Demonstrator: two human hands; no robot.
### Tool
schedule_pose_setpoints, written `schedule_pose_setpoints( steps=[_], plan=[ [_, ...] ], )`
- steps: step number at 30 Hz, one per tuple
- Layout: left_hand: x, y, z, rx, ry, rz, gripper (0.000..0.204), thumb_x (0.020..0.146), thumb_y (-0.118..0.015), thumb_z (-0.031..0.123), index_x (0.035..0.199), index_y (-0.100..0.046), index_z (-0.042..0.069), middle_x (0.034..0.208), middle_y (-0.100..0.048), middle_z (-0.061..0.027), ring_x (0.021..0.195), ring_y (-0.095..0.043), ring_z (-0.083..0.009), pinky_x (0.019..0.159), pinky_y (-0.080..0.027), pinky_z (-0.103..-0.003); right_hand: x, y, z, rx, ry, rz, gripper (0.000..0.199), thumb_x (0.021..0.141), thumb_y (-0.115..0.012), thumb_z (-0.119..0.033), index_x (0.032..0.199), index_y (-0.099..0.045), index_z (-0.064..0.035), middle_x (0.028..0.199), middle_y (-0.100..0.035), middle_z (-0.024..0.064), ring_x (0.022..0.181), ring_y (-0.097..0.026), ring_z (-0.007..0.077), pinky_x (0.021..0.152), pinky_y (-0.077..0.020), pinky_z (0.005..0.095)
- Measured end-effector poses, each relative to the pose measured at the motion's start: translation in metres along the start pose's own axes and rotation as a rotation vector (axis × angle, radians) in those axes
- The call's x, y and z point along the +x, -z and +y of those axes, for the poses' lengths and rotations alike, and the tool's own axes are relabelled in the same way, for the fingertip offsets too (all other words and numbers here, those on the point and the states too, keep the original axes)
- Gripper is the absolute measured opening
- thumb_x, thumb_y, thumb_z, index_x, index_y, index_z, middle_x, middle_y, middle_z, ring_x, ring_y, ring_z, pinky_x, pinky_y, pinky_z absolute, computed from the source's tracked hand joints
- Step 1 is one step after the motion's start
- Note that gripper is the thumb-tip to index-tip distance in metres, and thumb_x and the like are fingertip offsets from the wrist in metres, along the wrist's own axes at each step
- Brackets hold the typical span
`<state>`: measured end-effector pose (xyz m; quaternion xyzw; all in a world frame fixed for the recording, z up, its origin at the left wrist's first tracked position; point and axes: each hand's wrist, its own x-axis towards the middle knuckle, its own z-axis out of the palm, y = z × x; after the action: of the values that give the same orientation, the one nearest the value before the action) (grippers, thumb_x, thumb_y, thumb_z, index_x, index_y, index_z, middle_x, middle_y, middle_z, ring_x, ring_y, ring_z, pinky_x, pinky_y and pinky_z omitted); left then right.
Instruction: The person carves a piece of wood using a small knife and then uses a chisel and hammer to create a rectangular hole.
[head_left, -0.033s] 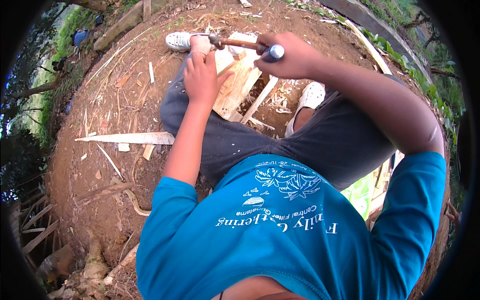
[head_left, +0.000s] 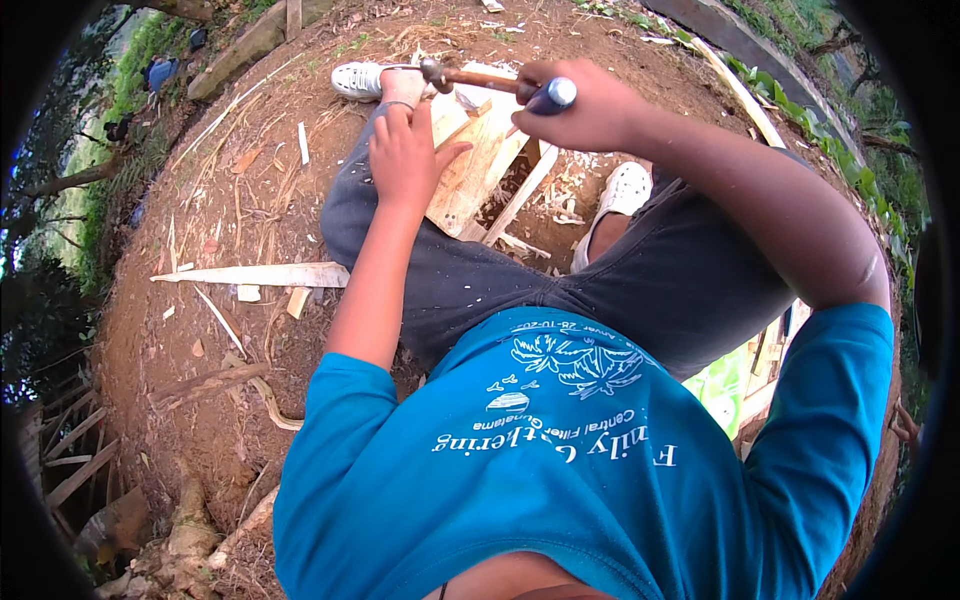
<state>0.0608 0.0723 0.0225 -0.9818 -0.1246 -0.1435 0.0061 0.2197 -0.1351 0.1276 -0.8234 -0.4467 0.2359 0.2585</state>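
Note:
My right hand (head_left: 585, 105) is closed round the dark blue grip of a hammer (head_left: 485, 80). The hammer's brownish shaft points left, and its small metal head sits above my left foot's ankle. Fingers stretched and thumb apart, my left hand (head_left: 402, 160) rests by my lower leg, beside the pale wooden block (head_left: 475, 175); its fingertips are partly hard to make out. A smaller wood piece (head_left: 450, 120) lies on the block's left side. A thin wooden strip (head_left: 522, 197) leans along the block's right side.
Wood chips (head_left: 570, 210) litter the brown soil between my legs. A long pointed wood offcut (head_left: 260, 275) lies left of my knee. My white shoes (head_left: 357, 80) flank the block. Roots (head_left: 190, 530) stand out at lower left, and a long pole (head_left: 740, 90) lies at far right.
The hammer head has shifted slightly up and to the right, and my right hand has moved a little right with it. My left hand stays nearly still.

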Motion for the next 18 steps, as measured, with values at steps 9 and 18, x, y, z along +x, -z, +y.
schedule_pose_setpoints(
  steps=[9, 18],
  plan=[
    [0.012, -0.003, -0.017, -0.128, 0.013, 0.043, 0.057, 0.087, -0.075, 0.052, 0.121, -0.062, 0.007, 0.1, -0.067, -0.0123, 0.093, -0.068, -0.0315, 0.074, -0.055, -0.044, -0.004, 0.042, -0.017, 0.082, 0.022, 0.141, 0.041, 0.091, -0.074, -0.039, 0.108, -0.068, -0.0016, 0.093, -0.072, 0.0128, 0.086, -0.071, 0.0228, 0.081, -0.0545, 0.038],
    [0.002, -0.004, -0.015, -0.131, 0.019, 0.075, 0.056, 0.087, -0.076, 0.05, 0.123, -0.062, 0.008, 0.094, -0.064, -0.0104, 0.088, -0.067, -0.031, 0.072, -0.055, -0.044, -0.01, 0.06, -0.024, 0.116, 0.157, 0.15, 0.033, 0.086, -0.073, -0.031, 0.092, -0.065, -0.0003, 0.082, -0.07, 0.0209, 0.079, -0.071, 0.0377, 0.071, -0.0551, 0.0436]
  ],
)
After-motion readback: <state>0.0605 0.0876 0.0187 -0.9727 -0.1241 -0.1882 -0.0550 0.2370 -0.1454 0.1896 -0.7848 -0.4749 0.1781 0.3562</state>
